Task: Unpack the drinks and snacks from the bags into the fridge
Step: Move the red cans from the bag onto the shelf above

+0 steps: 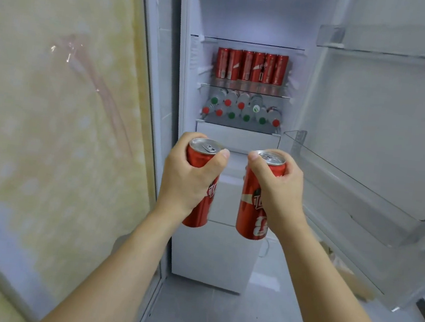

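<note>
I've got left hand (188, 179) and right hand (279, 192) each gripping a red can, frame centre, before the open fridge (251, 19). Risk: knocking the can row (251, 66) over on its crowded shelf.

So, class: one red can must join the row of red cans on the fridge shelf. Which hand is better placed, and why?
Neither by much. Left hand and right hand each hold a tall red drink can upright, level, below the shelf row; perhaps the left, slightly higher.
</note>
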A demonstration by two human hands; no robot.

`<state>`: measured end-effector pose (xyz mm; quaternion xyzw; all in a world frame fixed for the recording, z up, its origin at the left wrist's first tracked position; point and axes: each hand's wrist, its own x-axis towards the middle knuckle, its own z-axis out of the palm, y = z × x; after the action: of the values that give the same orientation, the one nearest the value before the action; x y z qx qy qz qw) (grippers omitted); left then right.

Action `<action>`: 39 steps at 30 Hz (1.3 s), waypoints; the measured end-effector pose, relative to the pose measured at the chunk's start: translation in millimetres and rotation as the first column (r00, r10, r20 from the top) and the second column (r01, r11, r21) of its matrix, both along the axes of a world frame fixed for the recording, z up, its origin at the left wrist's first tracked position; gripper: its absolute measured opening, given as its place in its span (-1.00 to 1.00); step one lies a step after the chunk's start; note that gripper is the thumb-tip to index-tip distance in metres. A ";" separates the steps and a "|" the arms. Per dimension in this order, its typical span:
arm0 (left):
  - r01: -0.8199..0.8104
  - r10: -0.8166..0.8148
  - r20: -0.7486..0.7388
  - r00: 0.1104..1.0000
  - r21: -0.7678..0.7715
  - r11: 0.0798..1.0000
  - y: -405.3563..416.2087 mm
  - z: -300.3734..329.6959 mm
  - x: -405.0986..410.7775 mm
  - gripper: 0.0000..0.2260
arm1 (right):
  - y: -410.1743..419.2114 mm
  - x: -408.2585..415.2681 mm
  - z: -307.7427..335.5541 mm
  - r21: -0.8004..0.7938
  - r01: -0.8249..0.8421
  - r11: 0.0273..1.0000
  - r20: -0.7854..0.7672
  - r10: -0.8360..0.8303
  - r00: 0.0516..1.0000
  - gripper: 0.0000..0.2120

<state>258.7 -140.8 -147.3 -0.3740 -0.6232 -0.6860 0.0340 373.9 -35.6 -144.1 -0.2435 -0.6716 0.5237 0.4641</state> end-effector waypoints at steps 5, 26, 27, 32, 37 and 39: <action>-0.035 0.034 0.026 0.999 0.031 0.999 7.3 8.3 -33.1 -0.69 | 11.0 -34.7 6.9 0.015 -0.029 0.999 -0.018 0.029 0.999 -0.76; -0.095 0.086 0.093 0.992 0.103 0.990 70.3 17.1 -133.7 -0.71 | 82.5 -137.8 19.8 0.042 -0.140 0.989 -0.086 0.143 0.986 -0.79; -0.095 0.085 0.093 0.992 0.109 0.989 76.1 17.6 -134.2 -0.73 | 88.3 -138.9 20.3 0.035 -0.142 0.989 -0.089 0.144 0.985 -0.79; -0.063 0.050 0.108 0.993 0.121 0.991 103.6 17.2 -137.1 -0.76 | 114.0 -146.6 18.9 0.019 -0.140 0.990 -0.096 0.141 0.985 -0.67; -0.024 0.009 0.131 0.991 0.115 0.993 130.2 16.5 -153.7 -0.71 | 136.2 -162.6 15.6 0.021 -0.112 0.994 -0.074 0.113 0.991 -0.75; -0.012 -0.002 0.128 0.992 0.105 0.994 139.2 17.5 -164.7 -0.69 | 145.1 -171.9 16.0 0.017 -0.092 0.996 -0.083 0.093 0.992 -0.74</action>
<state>94.1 -1.6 -129.8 -0.3254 -0.5879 -0.7405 0.0152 202.0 109.5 -128.1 -0.1867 -0.6657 0.5500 0.4685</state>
